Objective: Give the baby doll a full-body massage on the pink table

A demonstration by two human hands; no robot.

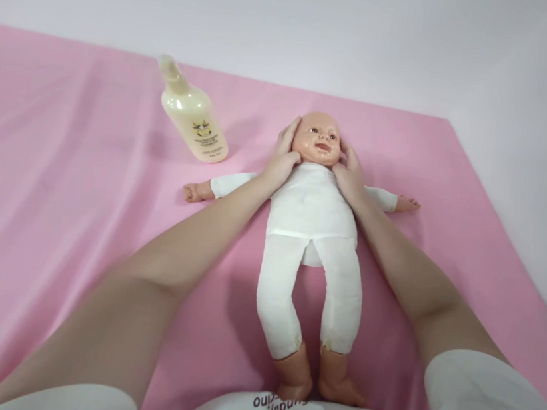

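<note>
On a creased pink cloth (pixel 75 219), a white fabric-bodied baby doll (pixel 314 204) with a smooth plastic head is laid face up, its arms spread. Its head is held at the sides between the cupped left hand (pixel 284 158) and right hand (pixel 351 173). Near the left hand, a pale-yellow, rounded bottle (pixel 196 121) is placed.

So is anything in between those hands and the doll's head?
Nothing visible: the left hand and right hand touch opposite sides of the doll's head. The bottle is off to the left, apart from them.
</note>
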